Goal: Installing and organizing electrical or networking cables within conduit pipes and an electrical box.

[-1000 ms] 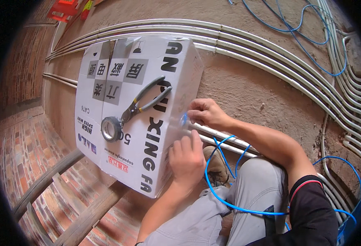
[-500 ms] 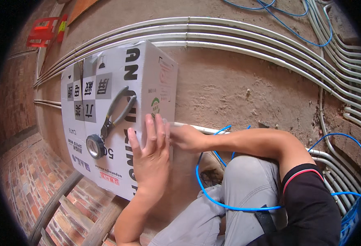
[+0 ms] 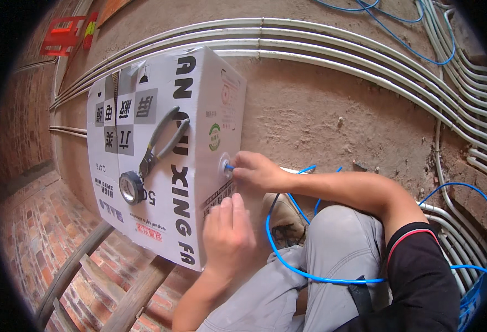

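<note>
A white cardboard cable box [image 3: 160,221] with dark printing stands in front of me. From a round hole fitting [image 3: 224,165] in its right side comes a blue cable [image 3: 229,167]. My right hand [image 3: 257,172] is closed in a pinch on that cable, close to the fitting. Just below, my left hand [image 3: 231,235] is beside the same side of the box, its fingers stretched and holding nothing visible. Whether those fingertips touch the cardboard I cannot tell. Grey-handled pliers [image 3: 162,135] and a roll of dark tape [image 3: 132,188] lie on top of the box.
White conduit pipes [image 3: 310,61] run along the rough ground beyond the box. The loose blue cable [image 3: 293,271] loops across my knee, and more blue cable [image 3: 443,58] lies at the far right. Wooden poles [image 3: 83,260] lie at the lower left, near brickwork.
My left hand has dropped from the box's upper edge to below the hole, uncovering the fitting. My right hand stays at the cable. The view has shifted slightly.
</note>
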Demonstrator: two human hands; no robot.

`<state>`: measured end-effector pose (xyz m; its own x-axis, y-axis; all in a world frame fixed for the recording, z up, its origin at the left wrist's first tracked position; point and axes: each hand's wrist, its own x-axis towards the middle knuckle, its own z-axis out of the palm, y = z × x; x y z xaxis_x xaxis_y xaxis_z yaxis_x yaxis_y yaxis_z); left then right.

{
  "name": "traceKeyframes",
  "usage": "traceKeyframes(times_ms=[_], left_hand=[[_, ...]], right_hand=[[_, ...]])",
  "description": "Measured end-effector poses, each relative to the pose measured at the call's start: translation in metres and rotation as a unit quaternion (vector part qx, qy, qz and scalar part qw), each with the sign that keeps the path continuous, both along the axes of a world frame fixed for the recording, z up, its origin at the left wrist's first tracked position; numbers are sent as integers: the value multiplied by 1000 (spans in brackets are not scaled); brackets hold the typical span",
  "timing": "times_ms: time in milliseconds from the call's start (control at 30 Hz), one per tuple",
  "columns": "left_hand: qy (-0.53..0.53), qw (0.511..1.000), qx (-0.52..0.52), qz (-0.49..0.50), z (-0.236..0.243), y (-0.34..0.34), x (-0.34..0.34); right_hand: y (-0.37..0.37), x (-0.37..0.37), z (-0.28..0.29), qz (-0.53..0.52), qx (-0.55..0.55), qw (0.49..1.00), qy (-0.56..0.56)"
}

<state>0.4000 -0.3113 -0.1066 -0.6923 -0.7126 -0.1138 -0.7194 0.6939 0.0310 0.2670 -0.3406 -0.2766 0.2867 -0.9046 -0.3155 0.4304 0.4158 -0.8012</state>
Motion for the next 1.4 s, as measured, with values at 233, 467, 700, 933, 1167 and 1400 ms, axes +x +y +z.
traceKeyframes(times_ms=[233, 467, 700, 933, 1167, 1400], left_hand=[[124, 946, 199, 225, -37, 2, 4], [223, 829, 387, 337, -63, -21, -15], [417, 649, 499, 396, -74, -20, -16], [447, 604, 535, 386, -66, -20, -17], [427, 605, 533, 410, -62, -17, -18], [441, 583, 544, 412, -59, -19, -19]], right_hand=[[3, -22, 11, -90, -67, 973, 200], [-4, -35, 6, -138, -144, 949, 245], [-23, -38, 3, -151, -250, 903, 314], [-27, -23, -13, -142, -148, 962, 180], [-28, -21, -7, -116, -8, 993, 28], [-24, -14, -8, -116, -61, 986, 101]])
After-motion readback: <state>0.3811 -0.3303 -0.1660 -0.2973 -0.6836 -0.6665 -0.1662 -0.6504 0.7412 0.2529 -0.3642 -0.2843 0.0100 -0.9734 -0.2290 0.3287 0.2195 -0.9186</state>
